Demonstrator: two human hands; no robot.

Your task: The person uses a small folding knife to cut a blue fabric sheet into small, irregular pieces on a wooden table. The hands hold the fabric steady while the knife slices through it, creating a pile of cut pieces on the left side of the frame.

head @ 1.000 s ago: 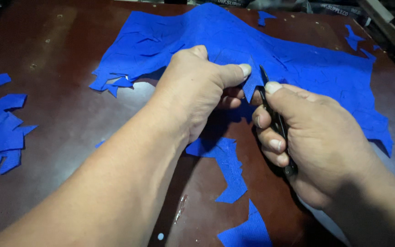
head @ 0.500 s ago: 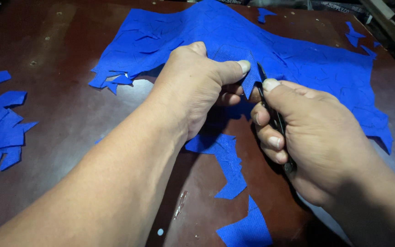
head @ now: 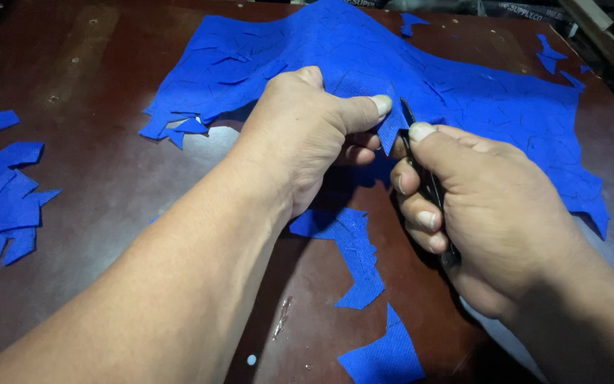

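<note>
A large sheet of blue fabric (head: 406, 78), scored with many cut lines, lies across the far half of a dark brown table (head: 101, 163). My left hand (head: 307, 135) pinches and lifts the sheet's near edge between thumb and fingers. Right beside it, my right hand (head: 485, 213) is closed around a slim black cutting tool (head: 428, 185) whose tip meets the fabric just by my left thumb. The tool's lower part is hidden in my palm.
Cut blue scraps (head: 1, 192) lie piled at the left edge. More blue pieces (head: 353, 249) lie below my hands, one (head: 385, 352) near the front edge. Small scraps (head: 552, 53) sit at the far right by wooden items (head: 609, 32).
My hands have stayed together at the fabric's near edge. The left hand has gathered the fabric slightly higher; the tool tip sits close against the thumb.
</note>
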